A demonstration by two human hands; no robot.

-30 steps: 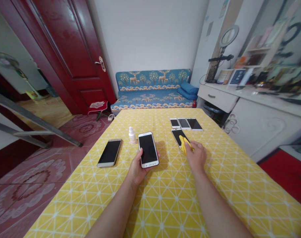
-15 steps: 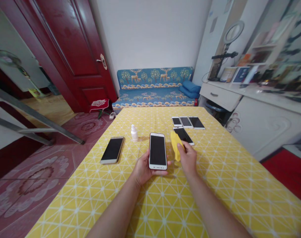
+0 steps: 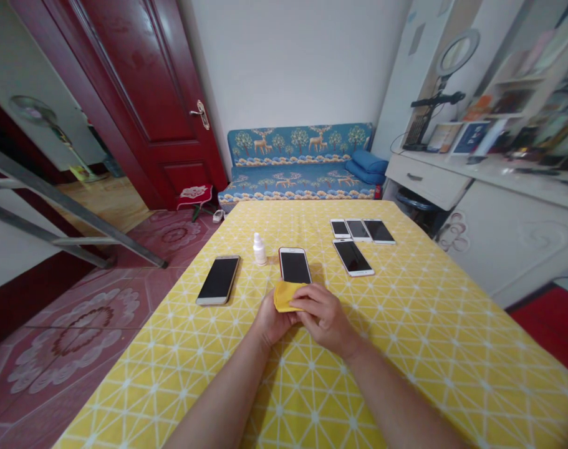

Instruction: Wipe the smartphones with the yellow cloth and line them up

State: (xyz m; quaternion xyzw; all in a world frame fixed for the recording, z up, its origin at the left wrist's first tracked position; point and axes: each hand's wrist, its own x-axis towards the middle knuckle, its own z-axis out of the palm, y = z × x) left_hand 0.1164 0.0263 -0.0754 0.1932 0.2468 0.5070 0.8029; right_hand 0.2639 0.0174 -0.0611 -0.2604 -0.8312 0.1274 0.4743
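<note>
My left hand [image 3: 270, 318] is closed around the lower part of a white-fronted smartphone [image 3: 295, 265], dark screen up, with a reddish edge along its side. A folded yellow cloth [image 3: 284, 295] lies over the phone's lower end, which it hides. The fingers of my right hand [image 3: 323, 315] are shut on this cloth and press it against the phone. Left of them a small white bottle [image 3: 259, 249] stands upright. Farther left lies a gold-edged smartphone [image 3: 219, 280], its screen dark.
On the right of the table, a white phone [image 3: 353, 257] lies in front of a row of three phones [image 3: 359, 230]. The yellow patterned tablecloth [image 3: 312, 386] covers the table. A blue sofa [image 3: 293, 156] stands behind, and a white dresser [image 3: 508, 212] is at right.
My right hand has moved left with the yellow cloth, from beside the phone onto its lower end. My left hand still holds the phone. The view has shifted slightly.
</note>
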